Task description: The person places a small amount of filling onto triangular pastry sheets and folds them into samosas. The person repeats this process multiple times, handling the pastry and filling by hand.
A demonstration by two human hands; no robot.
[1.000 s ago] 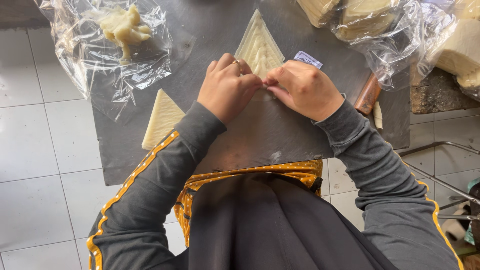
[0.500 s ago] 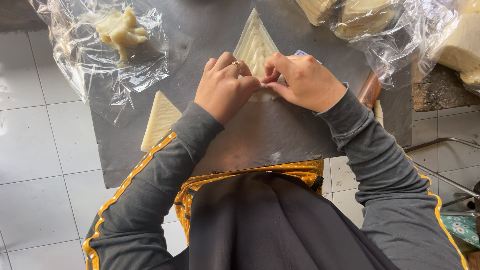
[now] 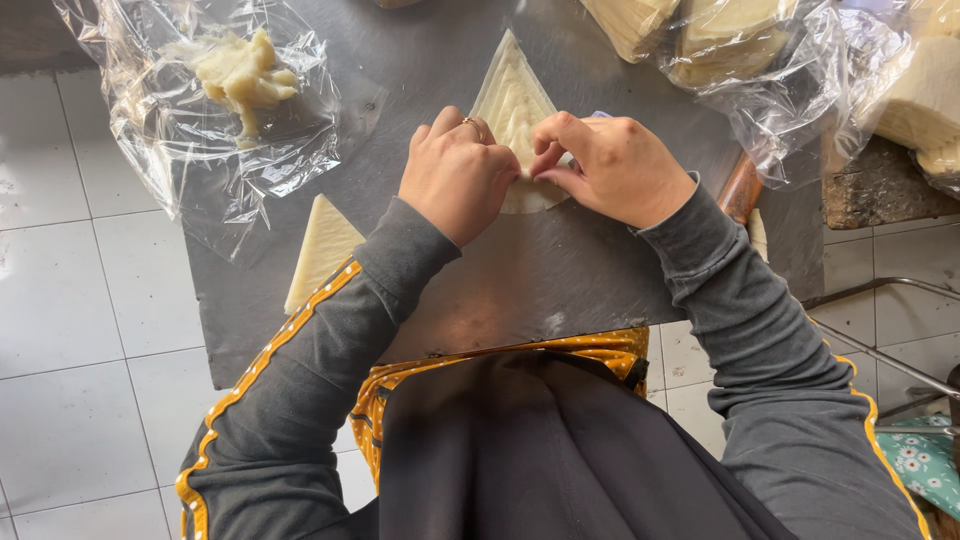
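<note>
A pale triangular pastry sheet lies on the grey metal work surface, its tip pointing away from me. My left hand, with a ring on one finger, rests on the pastry's near edge with fingers curled. My right hand pinches that same near edge with thumb and forefinger, touching the left hand. The pastry's lower part is hidden under both hands. A second folded pastry triangle lies to the left of my left forearm.
A clear plastic bag with a lump of pale filling lies at the far left. Bags of stacked pastry sheets sit at the far right. A wooden handle shows behind my right wrist. White floor tiles surround the surface.
Both hands have shifted slightly left along the pastry's near edge. My right hand's fingers have drawn in to a tighter pinch against the left hand.
</note>
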